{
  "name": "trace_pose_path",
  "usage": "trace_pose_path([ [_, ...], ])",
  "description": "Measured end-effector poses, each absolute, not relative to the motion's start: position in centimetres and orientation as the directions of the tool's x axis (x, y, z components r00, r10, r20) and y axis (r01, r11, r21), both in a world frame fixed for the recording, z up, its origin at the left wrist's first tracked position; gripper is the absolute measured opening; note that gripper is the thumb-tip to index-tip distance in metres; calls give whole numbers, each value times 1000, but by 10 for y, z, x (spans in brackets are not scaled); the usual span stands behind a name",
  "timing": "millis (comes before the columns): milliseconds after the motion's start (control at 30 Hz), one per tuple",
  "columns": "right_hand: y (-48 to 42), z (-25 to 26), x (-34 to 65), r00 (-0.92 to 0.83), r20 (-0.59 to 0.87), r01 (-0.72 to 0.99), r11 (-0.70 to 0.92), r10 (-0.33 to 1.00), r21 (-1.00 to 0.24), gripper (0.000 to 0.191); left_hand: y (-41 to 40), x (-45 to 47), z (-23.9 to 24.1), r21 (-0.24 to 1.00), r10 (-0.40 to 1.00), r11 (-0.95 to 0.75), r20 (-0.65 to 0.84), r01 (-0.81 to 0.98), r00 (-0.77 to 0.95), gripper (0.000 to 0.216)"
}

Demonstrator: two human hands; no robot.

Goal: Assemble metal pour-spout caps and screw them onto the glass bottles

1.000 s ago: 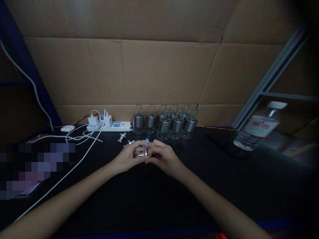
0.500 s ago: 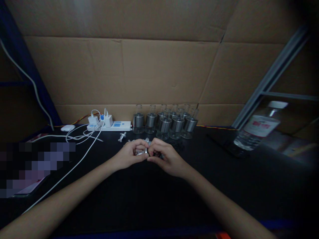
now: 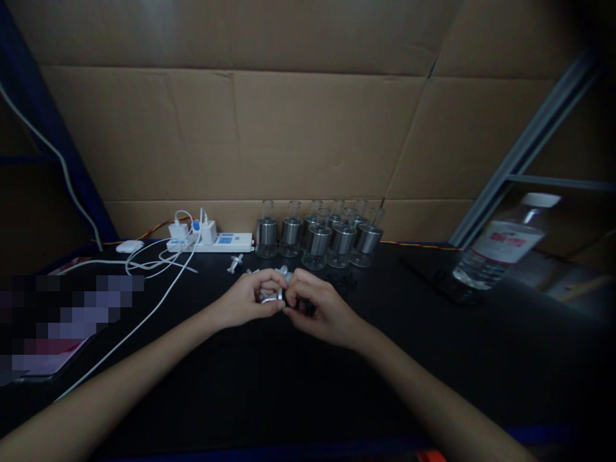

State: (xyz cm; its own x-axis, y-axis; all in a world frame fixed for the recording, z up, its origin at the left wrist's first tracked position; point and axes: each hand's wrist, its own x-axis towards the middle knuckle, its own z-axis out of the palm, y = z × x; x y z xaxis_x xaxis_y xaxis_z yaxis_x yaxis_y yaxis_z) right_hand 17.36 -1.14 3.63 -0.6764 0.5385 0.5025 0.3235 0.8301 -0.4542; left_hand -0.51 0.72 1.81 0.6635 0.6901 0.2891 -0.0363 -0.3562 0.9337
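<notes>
We have both hands on one small job: the left hand [image 3: 248, 300] holds a silver part [image 3: 273, 297] just above the middle of the table [image 3: 269, 385], and the right hand [image 3: 322, 308] meets it at its right end. We judge the step in hand to be close work at that end, such as fitting or turning something there. As we see it, the next move calls for a steady left hold and a small, straight push or twist from the right, in line with the part.

The part's long axis lies roughly level, running left to right across the scene. Its bright banded end points right, towards our right hand; its left end is hidden inside our left hand.

Our left fingers are clamped on the part, thumb on the near side and forefinger over the far side. Our right fingers are curled in against the banded end, thumb and forefinger close together; it is dark between them, so we cannot tell whether they grip a separate piece.

Just beyond the hands lie some pale pieces [image 3: 283, 271], with a clear fitting [image 3: 235, 263] farther left. Past those, a group of glass bottles [image 3: 317, 240] with metal sleeves stands upright near the cardboard wall [image 3: 327, 135].
</notes>
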Motion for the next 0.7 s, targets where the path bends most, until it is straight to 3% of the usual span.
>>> trace_pose_path([
  [300, -11, 34, 169, -580, 611, 346, 842, 539, -414, 14, 7, -5, 19, 931, 707, -365, 284, -10, 648, 23],
  [700, -12, 34, 163, -490, 633, 312, 799, 599, -515, 14, 3, -2, 23, 914, 731, -406, 317, 11, 605, 20],
])
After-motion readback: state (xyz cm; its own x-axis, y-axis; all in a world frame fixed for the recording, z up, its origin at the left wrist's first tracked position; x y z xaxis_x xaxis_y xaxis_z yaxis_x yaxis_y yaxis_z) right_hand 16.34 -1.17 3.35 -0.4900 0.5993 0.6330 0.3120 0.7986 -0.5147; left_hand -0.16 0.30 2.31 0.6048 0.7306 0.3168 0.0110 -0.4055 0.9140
